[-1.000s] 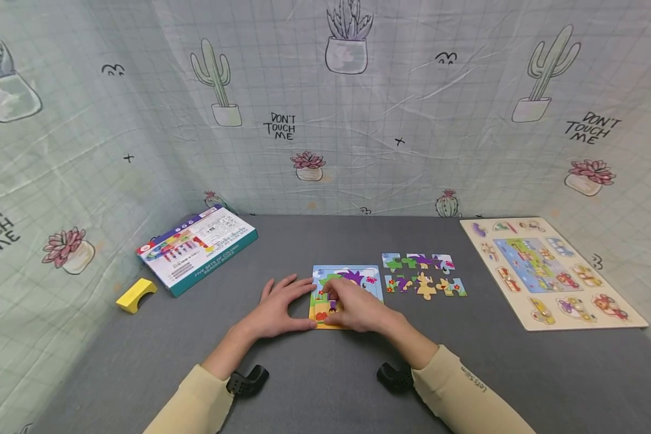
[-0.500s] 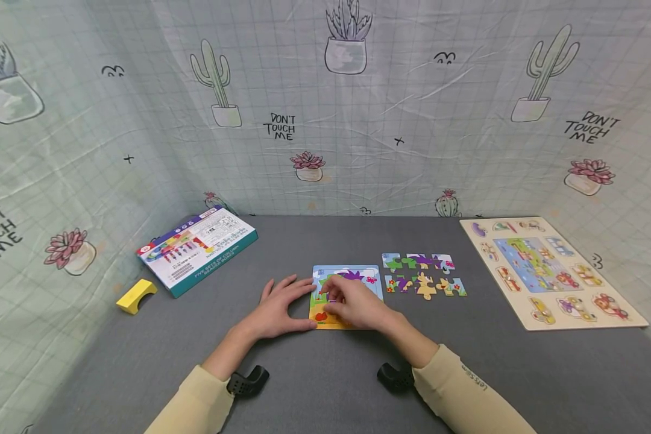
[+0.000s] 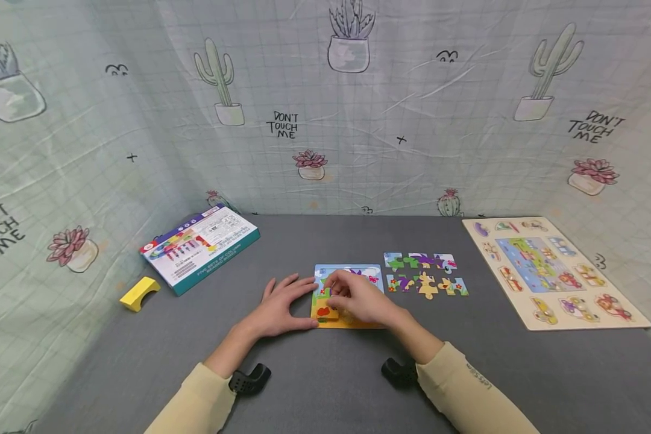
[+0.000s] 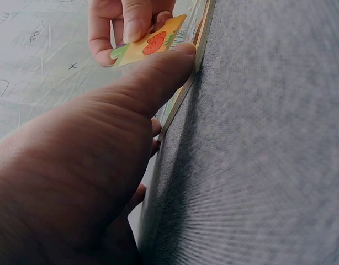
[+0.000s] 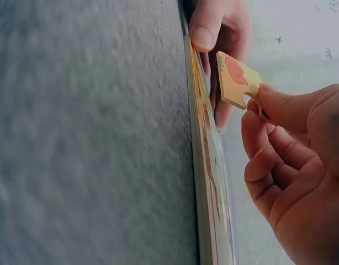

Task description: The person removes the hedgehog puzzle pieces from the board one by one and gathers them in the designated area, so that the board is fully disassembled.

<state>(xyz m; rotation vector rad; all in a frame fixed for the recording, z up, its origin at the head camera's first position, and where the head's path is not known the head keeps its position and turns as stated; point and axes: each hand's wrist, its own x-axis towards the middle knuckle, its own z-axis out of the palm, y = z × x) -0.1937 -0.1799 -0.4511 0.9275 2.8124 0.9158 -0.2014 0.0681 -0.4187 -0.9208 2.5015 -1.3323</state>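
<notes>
In the right wrist view my right hand [image 5: 294, 149] pinches a yellow jigsaw puzzle piece [image 5: 231, 91] with a red fruit-like picture between thumb and finger. The piece is tilted and raised above the puzzle board [image 3: 366, 323], a small colourful square with a blue top and orange bottom edge. My left hand [image 3: 273, 312] lies at the board's left side, fingers spread and fairly straight. Its thumb [image 4: 178, 58] touches the near corner, and its fingertips reach the upper left edge. My right hand covers the board's middle.
Several loose puzzle pieces [image 3: 427, 284] lie in two rows right of the board. A large wooden picture board [image 3: 490, 277] lies farther right. At the left are a flat toy box [image 3: 201, 247] and a yellow arch block [image 3: 139, 293]. A patterned cloth [image 3: 358, 169] hangs behind.
My right hand has lifted the fruit-picture piece off the board's lower left area, where it lay flat before. The left hand stays in place. The head view has shifted slightly.
</notes>
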